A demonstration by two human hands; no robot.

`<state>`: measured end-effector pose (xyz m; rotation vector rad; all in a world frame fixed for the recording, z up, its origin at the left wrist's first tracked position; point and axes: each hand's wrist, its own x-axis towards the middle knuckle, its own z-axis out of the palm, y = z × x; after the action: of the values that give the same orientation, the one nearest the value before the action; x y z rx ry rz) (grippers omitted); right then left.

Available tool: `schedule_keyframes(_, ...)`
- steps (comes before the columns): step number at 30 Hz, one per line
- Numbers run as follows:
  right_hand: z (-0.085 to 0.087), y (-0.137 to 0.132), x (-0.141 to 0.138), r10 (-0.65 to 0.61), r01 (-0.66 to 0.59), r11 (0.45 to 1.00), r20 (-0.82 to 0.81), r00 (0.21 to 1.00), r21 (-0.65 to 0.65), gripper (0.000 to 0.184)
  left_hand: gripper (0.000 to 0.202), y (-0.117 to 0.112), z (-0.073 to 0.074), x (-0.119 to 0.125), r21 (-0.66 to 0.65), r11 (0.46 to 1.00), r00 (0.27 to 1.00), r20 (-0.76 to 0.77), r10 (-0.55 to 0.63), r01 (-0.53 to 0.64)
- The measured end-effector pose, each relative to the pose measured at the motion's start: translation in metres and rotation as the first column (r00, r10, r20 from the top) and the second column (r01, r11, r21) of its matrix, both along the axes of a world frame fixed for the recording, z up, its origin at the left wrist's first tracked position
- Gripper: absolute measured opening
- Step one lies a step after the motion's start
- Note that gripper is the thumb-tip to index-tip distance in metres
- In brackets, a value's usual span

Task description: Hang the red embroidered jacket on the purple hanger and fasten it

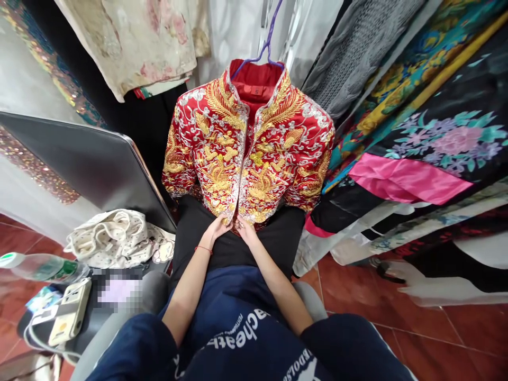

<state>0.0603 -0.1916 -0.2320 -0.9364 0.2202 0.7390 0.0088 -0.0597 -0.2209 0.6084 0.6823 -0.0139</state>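
Observation:
A red jacket [262, 153] with gold and silver embroidery hangs in front of me on a purple hanger [266, 48]. Its collar stands up, and the front is parted at the top, showing red lining. The lower part rests over black cloth on my lap. At the bottom of the front opening, my left hand [218, 227] pinches one hem corner. My right hand [245, 230] pinches the opposite corner, close beside it. The two front edges nearly meet between my fingers. A red string circles my left wrist.
Garments hang on both sides, including a black embroidered one [456, 137] with pink satin at right. On the left stand a dark panel [79, 159], a spotted cloth bag [115, 238], a plastic bottle [43, 267] and a power bank [71, 309] with a cable.

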Motion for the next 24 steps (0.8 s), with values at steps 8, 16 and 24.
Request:
schedule_keyframes(8, 0.001, -0.006, -0.013, -0.018, 0.016, 0.998, 0.034, 0.999, 0.060, 0.017, 0.017, -0.004, -0.001, -0.001, 0.069, 0.995, 0.996, 0.057, -0.073, 0.069)
schedule_keyframes(16, -0.004, -0.007, -0.010, -0.005, 0.002, 0.999, 0.048, 0.999, 0.053, 0.017, 0.021, -0.019, -0.004, 0.001, 0.167, 0.986, 0.994, 0.110, 0.003, -0.021)
schedule_keyframes(24, 0.000, -0.006, -0.005, -0.044, 0.040, 0.998, 0.095, 0.994, 0.047, 0.024, 0.030, -0.021, -0.010, -0.001, 0.195, 0.980, 0.992, 0.127, 0.025, -0.049)
